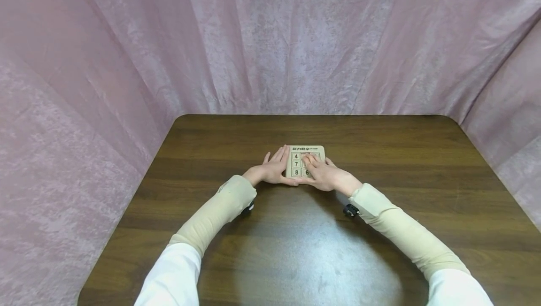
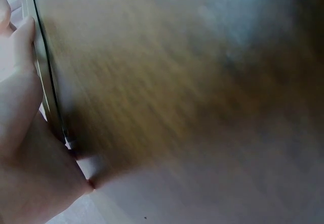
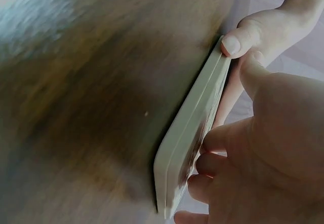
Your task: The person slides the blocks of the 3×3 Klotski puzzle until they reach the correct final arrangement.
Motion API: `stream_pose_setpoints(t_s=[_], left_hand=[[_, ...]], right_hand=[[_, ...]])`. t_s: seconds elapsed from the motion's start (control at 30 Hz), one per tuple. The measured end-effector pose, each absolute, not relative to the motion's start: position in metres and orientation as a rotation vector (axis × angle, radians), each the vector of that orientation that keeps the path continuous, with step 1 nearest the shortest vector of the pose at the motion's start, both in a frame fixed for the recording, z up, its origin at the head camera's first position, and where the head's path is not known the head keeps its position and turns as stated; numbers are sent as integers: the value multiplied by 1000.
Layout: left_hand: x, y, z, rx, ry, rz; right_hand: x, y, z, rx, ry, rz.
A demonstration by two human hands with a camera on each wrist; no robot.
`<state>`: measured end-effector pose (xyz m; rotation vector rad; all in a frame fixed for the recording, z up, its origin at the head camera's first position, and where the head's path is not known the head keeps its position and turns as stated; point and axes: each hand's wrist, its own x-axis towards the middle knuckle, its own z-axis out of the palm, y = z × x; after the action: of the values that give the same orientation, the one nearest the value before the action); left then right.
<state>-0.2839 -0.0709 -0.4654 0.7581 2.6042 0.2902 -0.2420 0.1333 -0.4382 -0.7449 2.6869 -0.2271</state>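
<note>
A pale number sliding puzzle (image 1: 289,170) lies flat on the table, its tiles 4, 7, 8 and 6 readable and others covered. Along its left side my left hand (image 1: 274,169) rests with straight fingers, the thumb at the near edge. My right hand (image 1: 324,174) reaches over the right part, its extended fingertips touching the tiles and its thumb by the near edge, close to the left thumb. The right wrist view catches the puzzle's side edge (image 3: 185,127) beside the right fingers (image 3: 210,163). In the left wrist view, a narrow puzzle edge (image 2: 45,77) shows beside the left hand (image 2: 25,127).
The dark brown wooden table (image 1: 203,146) has rounded far corners and a bright reflection near the front. Pink curtains (image 1: 279,38) hang behind it and at both sides. A small black device (image 1: 351,210) sits at the right wrist, another (image 1: 248,208) at the left.
</note>
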Motion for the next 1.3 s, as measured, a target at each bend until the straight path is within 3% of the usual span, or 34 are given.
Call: stream_pose_setpoints(t_s=[1.3], left_hand=[[-283, -69, -466, 745, 2605, 293]], right_hand=[[-239, 147, -441, -705, 2737, -208]])
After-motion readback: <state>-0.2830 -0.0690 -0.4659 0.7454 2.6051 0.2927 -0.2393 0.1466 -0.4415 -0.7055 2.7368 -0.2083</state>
